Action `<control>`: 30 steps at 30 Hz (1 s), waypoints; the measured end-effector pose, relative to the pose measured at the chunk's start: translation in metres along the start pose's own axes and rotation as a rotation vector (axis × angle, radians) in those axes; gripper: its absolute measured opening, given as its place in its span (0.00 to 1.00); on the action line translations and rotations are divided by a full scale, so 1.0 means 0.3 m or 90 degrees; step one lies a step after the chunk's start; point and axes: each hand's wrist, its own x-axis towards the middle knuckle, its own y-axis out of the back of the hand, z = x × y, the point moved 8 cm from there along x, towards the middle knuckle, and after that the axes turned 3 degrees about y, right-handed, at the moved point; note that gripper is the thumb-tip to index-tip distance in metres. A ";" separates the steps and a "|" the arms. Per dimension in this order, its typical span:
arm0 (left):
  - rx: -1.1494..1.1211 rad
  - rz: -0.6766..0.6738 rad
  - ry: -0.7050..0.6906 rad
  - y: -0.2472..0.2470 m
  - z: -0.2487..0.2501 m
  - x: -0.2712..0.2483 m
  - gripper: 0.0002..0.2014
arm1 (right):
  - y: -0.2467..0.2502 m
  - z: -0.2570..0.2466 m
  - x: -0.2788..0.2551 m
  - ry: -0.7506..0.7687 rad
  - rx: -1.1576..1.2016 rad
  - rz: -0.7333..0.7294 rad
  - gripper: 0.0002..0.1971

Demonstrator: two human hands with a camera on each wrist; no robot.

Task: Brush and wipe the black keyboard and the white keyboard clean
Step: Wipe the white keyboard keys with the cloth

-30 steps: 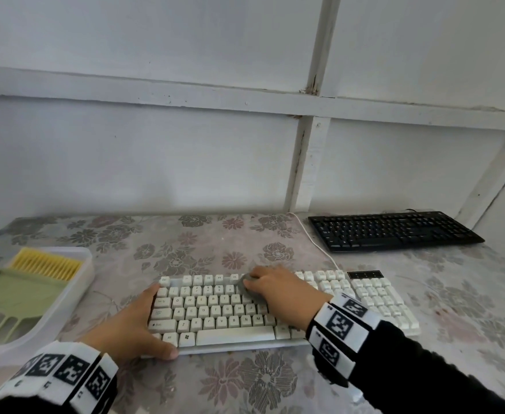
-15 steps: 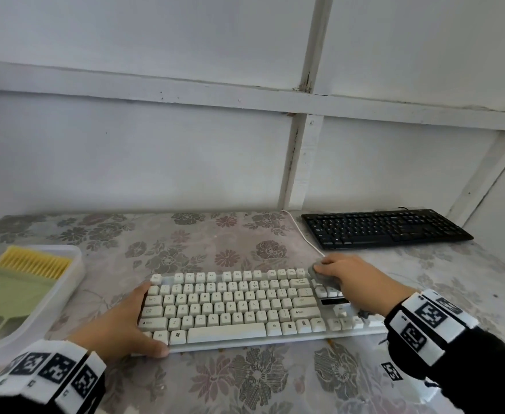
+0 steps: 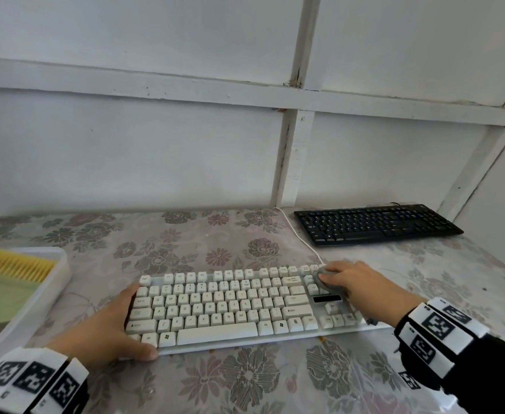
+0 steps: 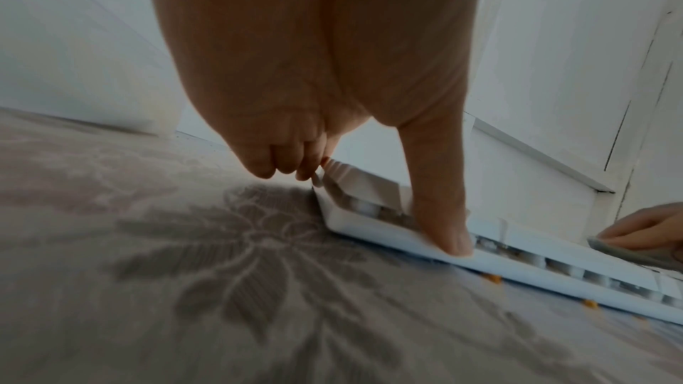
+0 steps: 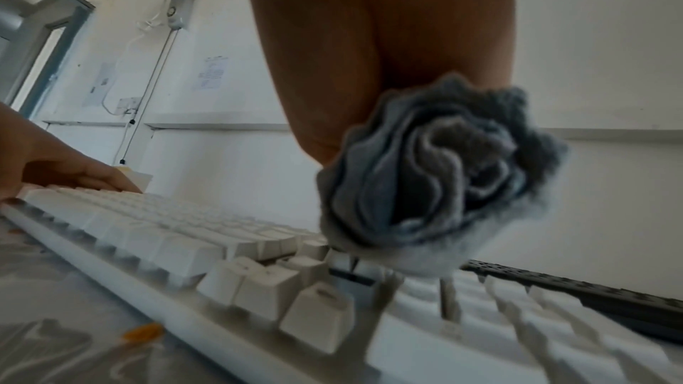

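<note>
The white keyboard (image 3: 230, 306) lies in the middle of the floral table; the black keyboard (image 3: 373, 224) sits at the back right. My left hand (image 3: 107, 327) grips the white keyboard's left end, fingers along its side and thumb (image 4: 443, 215) pressed on the front edge. My right hand (image 3: 361, 286) holds a bunched grey cloth (image 3: 327, 282) against the keys near the top right. In the right wrist view the cloth (image 5: 436, 174) bulges from under the palm onto the white keys (image 5: 185, 232), with the black keyboard (image 5: 591, 297) behind.
At the left edge a white tray (image 3: 51, 294) holds a green dustpan (image 3: 3, 306) and a yellow brush (image 3: 15, 267). A white cable (image 3: 299, 240) runs from the white keyboard toward the wall. Orange crumbs (image 5: 142, 332) lie on the tablecloth by the keyboard's front edge.
My right hand has slid the cloth from the middle of the white keyboard to its right part. The left hand has kept its hold on the left end.
</note>
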 end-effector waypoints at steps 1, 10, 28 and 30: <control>0.000 0.004 0.002 0.000 -0.002 0.001 0.71 | 0.010 0.005 -0.012 -0.003 -0.002 -0.003 0.28; -0.006 0.004 -0.006 0.002 0.004 0.003 0.72 | -0.017 0.258 -0.105 -0.114 -0.023 -0.011 0.19; -0.002 -0.006 -0.028 -0.005 0.020 -0.005 0.82 | 0.017 0.002 -0.009 -0.040 0.040 0.053 0.19; 0.004 0.000 -0.020 -0.003 0.017 -0.003 0.82 | 0.029 0.087 -0.053 -0.093 0.024 0.063 0.19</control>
